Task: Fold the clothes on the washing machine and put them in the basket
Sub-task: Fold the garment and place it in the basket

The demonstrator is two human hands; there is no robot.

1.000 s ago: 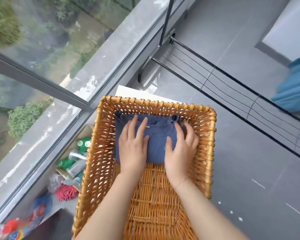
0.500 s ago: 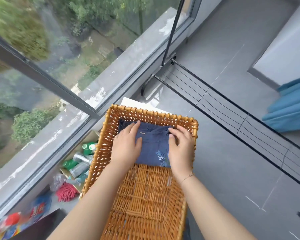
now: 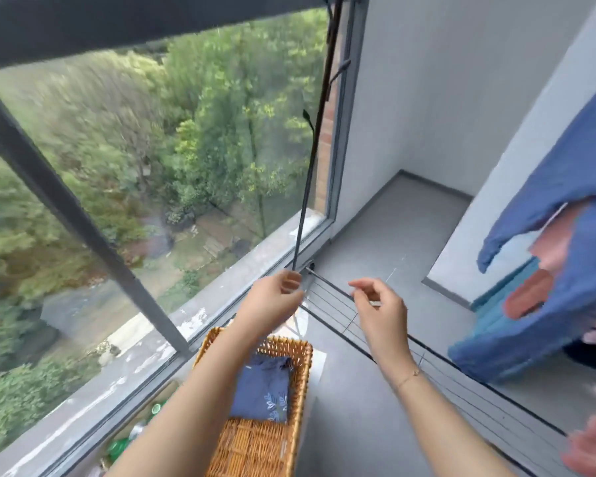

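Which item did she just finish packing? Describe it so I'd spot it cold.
Find the woven wicker basket at the bottom of the view, beside the big window. At its far end lies a folded navy garment, flat on the basket floor. It is the only cloth in the basket, marked by pale leaf embroidery near its lower edge.

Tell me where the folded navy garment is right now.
In the head view, the folded navy garment lies inside the wicker basket at its far end, low in the frame beside the window, below the raised left hand; neither hand touches it.
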